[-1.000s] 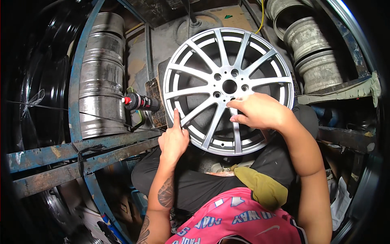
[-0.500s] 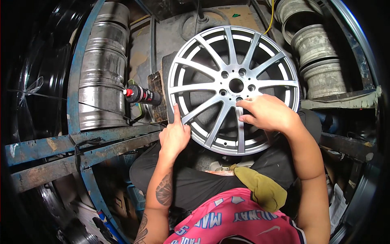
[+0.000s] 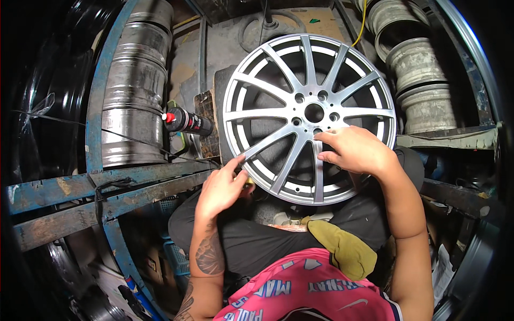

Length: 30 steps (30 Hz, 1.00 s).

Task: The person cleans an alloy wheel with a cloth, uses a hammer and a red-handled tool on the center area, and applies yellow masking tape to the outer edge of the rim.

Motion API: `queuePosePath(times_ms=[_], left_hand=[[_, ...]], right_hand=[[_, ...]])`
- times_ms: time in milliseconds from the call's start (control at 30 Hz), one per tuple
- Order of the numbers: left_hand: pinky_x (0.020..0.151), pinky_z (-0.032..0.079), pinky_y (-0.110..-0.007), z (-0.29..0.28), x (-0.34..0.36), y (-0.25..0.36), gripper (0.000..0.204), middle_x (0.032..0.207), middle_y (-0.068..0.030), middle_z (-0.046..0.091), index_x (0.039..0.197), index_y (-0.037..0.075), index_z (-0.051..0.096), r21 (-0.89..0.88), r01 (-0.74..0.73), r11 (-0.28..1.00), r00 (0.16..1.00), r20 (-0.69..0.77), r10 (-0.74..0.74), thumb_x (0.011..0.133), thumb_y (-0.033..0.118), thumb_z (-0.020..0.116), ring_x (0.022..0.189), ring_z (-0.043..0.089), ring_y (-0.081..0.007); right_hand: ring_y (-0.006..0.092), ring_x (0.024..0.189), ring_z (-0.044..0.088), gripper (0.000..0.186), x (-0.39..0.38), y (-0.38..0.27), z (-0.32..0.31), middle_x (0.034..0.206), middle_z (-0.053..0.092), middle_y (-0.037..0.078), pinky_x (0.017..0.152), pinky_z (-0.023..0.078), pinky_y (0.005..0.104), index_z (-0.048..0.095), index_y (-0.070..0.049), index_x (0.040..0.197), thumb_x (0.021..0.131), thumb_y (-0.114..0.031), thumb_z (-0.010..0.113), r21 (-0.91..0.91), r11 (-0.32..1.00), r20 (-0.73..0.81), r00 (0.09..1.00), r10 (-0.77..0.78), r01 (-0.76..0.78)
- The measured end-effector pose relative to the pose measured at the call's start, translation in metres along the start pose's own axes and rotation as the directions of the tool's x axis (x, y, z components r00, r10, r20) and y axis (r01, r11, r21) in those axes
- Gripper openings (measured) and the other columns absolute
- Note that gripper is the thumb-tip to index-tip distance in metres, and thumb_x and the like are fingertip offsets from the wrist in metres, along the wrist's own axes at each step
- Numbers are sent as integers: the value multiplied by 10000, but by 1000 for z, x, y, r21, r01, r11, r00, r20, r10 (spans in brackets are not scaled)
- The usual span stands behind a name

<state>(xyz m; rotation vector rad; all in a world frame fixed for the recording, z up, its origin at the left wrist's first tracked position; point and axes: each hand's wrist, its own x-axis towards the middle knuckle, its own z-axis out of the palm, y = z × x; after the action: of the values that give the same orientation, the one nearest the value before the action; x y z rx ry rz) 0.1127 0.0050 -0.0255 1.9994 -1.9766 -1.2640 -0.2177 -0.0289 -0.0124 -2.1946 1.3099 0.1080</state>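
A silver multi-spoke car wheel rim [image 3: 287, 113] lies face up before me, above my crossed legs. My right hand [image 3: 361, 152] rests on its lower hub area, index fingertip beside a bolt hole and thumb apart on a spoke; its other fingers are partly hidden. At the lower left rim edge is my left hand [image 3: 220, 188], index finger reaching onto the edge. A small yellow thing [image 3: 249, 182] shows among its curled lower fingers, too covered to name. Left of the rim, a black bottle with a red cap [image 3: 187, 122] leans at an angle.
Stacked bare metal wheel barrels stand at left [image 3: 134, 88] and at right [image 3: 423, 80]. Blue metal frame bars [image 3: 96, 182] run along the left. An olive cloth [image 3: 342, 249] lies on my lap. A yellow cord [image 3: 362, 24] hangs at the back.
My left hand has shifted slightly down and left, its index finger coming lower on the rim edge. The yellow thing has come into sight. My right hand keeps its place on the hub.
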Motion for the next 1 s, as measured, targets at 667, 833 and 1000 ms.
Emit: queuePosePath(times_ms=[667, 833, 1000], left_hand=[[873, 513, -536, 8, 7, -14, 555, 936, -262, 712, 1474, 283, 515, 344, 135, 929, 969, -244, -50, 923, 212, 501, 922, 687, -459], [876, 512, -585, 17, 12, -17, 793, 980, -300, 705, 1609, 344, 222, 465, 198, 863, 971, -214, -107, 888, 193, 514, 927, 681, -495], [832, 528, -587, 31, 19, -21, 887, 936, -296, 710, 1634, 296, 101, 510, 223, 831, 967, -225, -121, 878, 170, 547, 881, 691, -489]], right_hand=[[376, 992, 690, 425, -2, -1, 5, 1039, 724, 186, 876, 536, 473, 646, -70, 1250, 950, -371, 648, 22, 999, -12, 999, -41, 42], [388, 983, 688, 428, 1, -3, 1, 1051, 722, 186, 870, 534, 478, 640, -75, 1271, 945, -352, 658, 23, 1000, 27, 1000, 3, -4], [378, 983, 690, 409, 1, -1, 9, 1025, 721, 186, 866, 534, 478, 645, -68, 1241, 942, -346, 663, 33, 999, 36, 999, -41, 39]])
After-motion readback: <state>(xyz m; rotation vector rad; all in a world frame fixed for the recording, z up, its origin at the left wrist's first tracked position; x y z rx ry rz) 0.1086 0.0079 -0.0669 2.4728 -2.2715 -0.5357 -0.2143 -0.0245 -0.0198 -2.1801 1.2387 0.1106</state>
